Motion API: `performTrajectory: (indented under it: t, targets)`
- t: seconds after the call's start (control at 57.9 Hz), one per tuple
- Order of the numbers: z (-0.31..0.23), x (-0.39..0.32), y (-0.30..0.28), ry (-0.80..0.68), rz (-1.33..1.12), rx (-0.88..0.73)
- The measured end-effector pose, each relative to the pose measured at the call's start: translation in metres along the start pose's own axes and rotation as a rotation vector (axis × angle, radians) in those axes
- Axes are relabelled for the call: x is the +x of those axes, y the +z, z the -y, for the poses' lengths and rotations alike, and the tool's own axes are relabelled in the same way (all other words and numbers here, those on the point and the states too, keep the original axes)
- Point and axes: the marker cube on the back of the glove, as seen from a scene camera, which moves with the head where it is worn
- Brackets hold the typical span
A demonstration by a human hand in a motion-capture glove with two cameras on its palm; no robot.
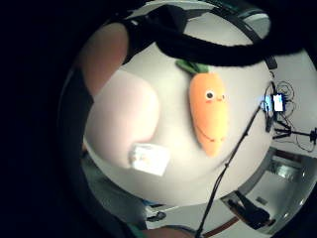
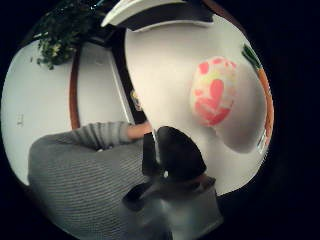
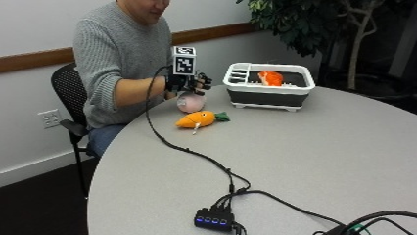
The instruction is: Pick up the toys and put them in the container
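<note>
While my gloved right hand hovers just above the pink plush toy on the table, fingers relaxed and holding nothing, I'd lower straight down and wrap round its middle. Just beside it lies the carrot; I should avoid nudging it. One orange toy already sits in the container.
</note>
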Motion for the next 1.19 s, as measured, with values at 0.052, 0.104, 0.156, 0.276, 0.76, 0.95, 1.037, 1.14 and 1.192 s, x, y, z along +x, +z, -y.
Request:
performTrajectory:
  t: [0.052,0.104,0.156,0.276,0.76,0.95,1.037,1.14,1.192]
  targets:
    - [0.008,0.001,0.026,0.036,-0.037,-0.049]
    - [0.014,0.003,0.056,0.032,-0.059,-0.105]
    - [0.015,0.009,0.062,0.009,-0.017,-0.088]
    - [0.014,0.006,0.062,0.006,-0.061,-0.065]
    - [0.039,0.031,-0.122,-0.15,0.093,0.303]
    - [0.082,0.031,-0.19,-0.051,0.062,0.352]
    - [0.116,0.034,-0.187,0.022,0.005,0.339]
    - [0.181,0.049,-0.18,0.119,-0.096,0.307]
    - [0.218,0.056,-0.181,0.152,-0.138,0.296]
